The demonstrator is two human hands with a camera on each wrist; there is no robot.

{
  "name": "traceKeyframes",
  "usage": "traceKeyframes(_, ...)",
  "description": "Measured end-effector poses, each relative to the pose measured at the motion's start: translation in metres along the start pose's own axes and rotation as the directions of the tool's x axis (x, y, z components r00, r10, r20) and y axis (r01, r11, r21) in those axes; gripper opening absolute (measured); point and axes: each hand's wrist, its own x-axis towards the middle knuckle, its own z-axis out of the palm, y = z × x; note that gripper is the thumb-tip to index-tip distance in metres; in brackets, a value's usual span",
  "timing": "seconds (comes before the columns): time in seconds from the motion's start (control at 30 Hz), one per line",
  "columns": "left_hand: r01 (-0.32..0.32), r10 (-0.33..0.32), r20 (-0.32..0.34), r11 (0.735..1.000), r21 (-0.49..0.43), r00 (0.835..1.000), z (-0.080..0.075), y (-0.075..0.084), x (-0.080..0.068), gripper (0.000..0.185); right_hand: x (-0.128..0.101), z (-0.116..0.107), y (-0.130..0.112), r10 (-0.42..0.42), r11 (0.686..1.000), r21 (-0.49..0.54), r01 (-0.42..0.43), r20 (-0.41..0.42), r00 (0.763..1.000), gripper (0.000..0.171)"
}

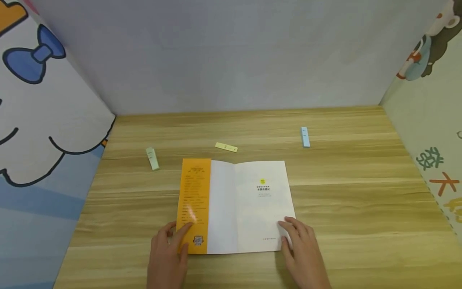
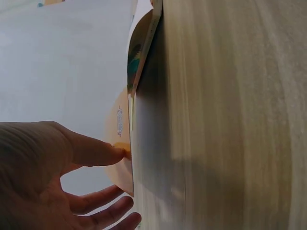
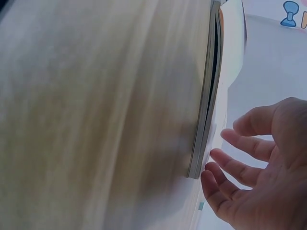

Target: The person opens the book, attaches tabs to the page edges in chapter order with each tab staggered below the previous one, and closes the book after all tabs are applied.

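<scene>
Book: spread open on wood-grain surface [image 1: 368,188], near side, abt. centre; orange flap [image 1: 195,188] at L end, white pp. [image 1: 249,208] to R.
L hand [image 1: 166,253]: fingers relaxed, slightly bent; index on flap, low, nr QR code [image 1: 198,240]; thumb by flap's bottom corner.
R hand [image 1: 303,247]: fingers loosely bent, spread; tips at R pg.'s outer edge, low.
Strips: all beyond bk., well apart; green strip [image 1: 152,159] L, yellow strip [image 1: 226,147] mid., blue strip [image 1: 305,137] R.
</scene>
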Motion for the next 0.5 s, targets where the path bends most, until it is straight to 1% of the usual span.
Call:
traceKeyframes(0.07, -0.004, 0.003, 0.030, 1.000, 0.013, 1.000, 0.000, 0.000, 0.001, 0.051, 0.000, 0.000, 0.002, -0.006, 1.000, 0.005, 0.006, -0.027, 1.000, 0.034)
traceKeyframes(0.1, -0.016, 0.015, 0.039, 1.000, 0.021, 0.999, 0.001, -0.001, 0.002, 0.051, 0.000, 0.000, 0.003, -0.004, 1.000, 0.008, 0.004, -0.038, 0.999, 0.034)
traceKeyframes(0.2, -0.101, 0.100, 0.019, 0.994, 0.046, 0.995, 0.008, -0.004, 0.004, 0.052, 0.000, 0.000, 0.006, 0.002, 1.000, 0.014, -0.001, -0.059, 0.998, 0.037)
traceKeyframes(0.23, -0.137, 0.137, 0.004, 0.989, 0.052, 0.991, 0.011, -0.004, 0.004, 0.053, 0.000, 0.000, 0.006, 0.003, 1.000, 0.014, -0.002, -0.068, 0.998, 0.038)
traceKeyframes(0.3, -0.226, 0.229, -0.032, 0.972, 0.067, 0.973, 0.016, -0.004, 0.005, 0.055, 0.000, 0.001, 0.008, 0.004, 1.000, 0.012, -0.003, -0.082, 0.997, 0.041)
traceKeyframes(0.37, -0.275, 0.278, -0.028, 0.958, 0.075, 0.960, 0.018, -0.003, 0.004, 0.056, 0.001, 0.000, 0.008, 0.016, 1.000, 0.012, -0.015, -0.087, 0.996, 0.046)
traceKeyframes(0.43, -0.292, 0.293, -0.001, 0.954, 0.072, 0.956, 0.018, -0.001, 0.003, 0.057, 0.002, 0.000, 0.009, 0.045, 0.999, 0.023, -0.044, -0.072, 0.996, 0.052)
traceKeyframes(0.5, -0.284, 0.283, 0.030, 0.957, 0.065, 0.959, 0.019, 0.000, 0.002, 0.057, 0.003, -0.002, 0.009, 0.094, 0.995, 0.040, -0.093, -0.032, 0.995, 0.059)
